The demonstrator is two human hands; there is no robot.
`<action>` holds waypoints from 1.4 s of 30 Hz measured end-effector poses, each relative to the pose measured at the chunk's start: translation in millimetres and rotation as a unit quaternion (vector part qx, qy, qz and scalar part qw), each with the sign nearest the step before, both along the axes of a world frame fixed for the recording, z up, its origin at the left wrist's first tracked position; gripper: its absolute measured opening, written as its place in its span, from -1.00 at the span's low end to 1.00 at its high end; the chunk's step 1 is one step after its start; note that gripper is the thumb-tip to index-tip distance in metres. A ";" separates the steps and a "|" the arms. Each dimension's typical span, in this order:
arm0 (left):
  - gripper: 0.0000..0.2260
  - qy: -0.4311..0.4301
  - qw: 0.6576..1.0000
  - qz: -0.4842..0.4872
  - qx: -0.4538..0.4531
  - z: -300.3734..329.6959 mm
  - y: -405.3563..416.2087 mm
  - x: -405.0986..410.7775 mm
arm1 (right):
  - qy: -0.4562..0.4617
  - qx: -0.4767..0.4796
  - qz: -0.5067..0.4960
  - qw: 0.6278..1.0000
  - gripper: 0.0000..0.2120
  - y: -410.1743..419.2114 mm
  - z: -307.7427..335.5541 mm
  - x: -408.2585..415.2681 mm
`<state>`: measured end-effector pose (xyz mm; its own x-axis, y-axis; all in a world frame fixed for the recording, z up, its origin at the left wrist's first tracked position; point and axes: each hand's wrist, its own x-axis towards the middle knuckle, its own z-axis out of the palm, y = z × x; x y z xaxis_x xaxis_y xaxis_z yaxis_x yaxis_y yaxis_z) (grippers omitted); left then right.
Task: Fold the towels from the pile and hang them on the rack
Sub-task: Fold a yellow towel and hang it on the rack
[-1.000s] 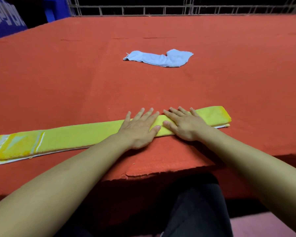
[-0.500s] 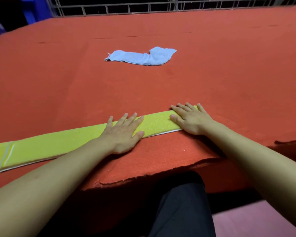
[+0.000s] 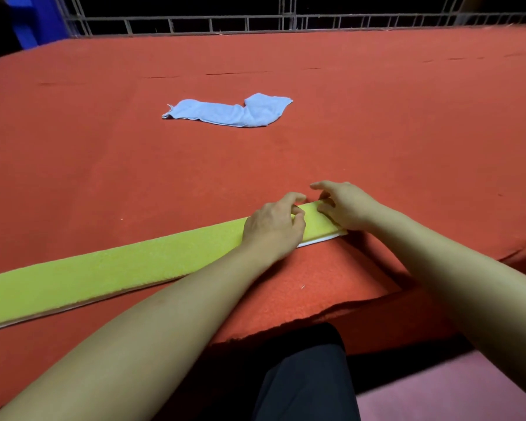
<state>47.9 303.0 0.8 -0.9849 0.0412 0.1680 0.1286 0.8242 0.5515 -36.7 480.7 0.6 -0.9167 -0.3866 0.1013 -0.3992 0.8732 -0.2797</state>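
Note:
A yellow towel (image 3: 128, 268), folded into a long narrow strip, lies across the near part of the red table (image 3: 377, 132) and runs off the left edge of view. Both hands sit at its right end. My left hand (image 3: 275, 226) has curled fingers that pinch the strip's far edge. My right hand (image 3: 343, 206) grips the very end of the strip with bent fingers, the index finger raised above the table. A crumpled light blue towel (image 3: 231, 110) lies farther back near the middle of the table.
A metal wire rack or railing (image 3: 286, 24) runs along the table's far edge. A blue object (image 3: 28, 28) stands at the far left corner. The table's torn front edge lies just below my forearms, with my dark-clothed leg (image 3: 304, 384) beneath.
Both hands slid rightward along the yellow strip to its right end. They lay flat on it before; now their fingers are curled and take hold of the end.

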 end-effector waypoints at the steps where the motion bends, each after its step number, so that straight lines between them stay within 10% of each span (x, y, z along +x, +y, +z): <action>1: -0.67 -0.001 1.000 0.008 0.008 0.8 3.6 -1.0 | 0.003 -0.006 0.002 1.000 -0.52 0.5 1.2 -0.7; 11: -0.67 -0.016 0.988 0.052 0.145 4.8 12.5 -2.5 | -0.108 -0.229 -0.036 0.967 -0.55 -7.4 44.3 10.8; 19: -0.44 -0.008 0.952 0.084 0.294 47.7 -8.3 16.7 | -0.343 -0.536 -0.041 0.770 -0.69 -57.0 88.3 40.1; 28: -0.39 0.041 0.970 0.109 0.214 68.5 -91.1 57.7 | -0.208 -0.321 0.143 0.913 -0.49 -130.8 108.4 54.5; 42: -0.40 0.060 0.915 0.322 0.234 56.6 -300.9 181.7 | -0.157 -0.292 0.375 0.866 -0.55 -405.4 84.6 118.6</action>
<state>229.6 2.1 57.4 -0.7529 -0.6455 0.1280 -0.2173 0.4274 0.8775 81.9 75.3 85.2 -0.4476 -0.8522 0.2709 -0.6165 0.0746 -0.7838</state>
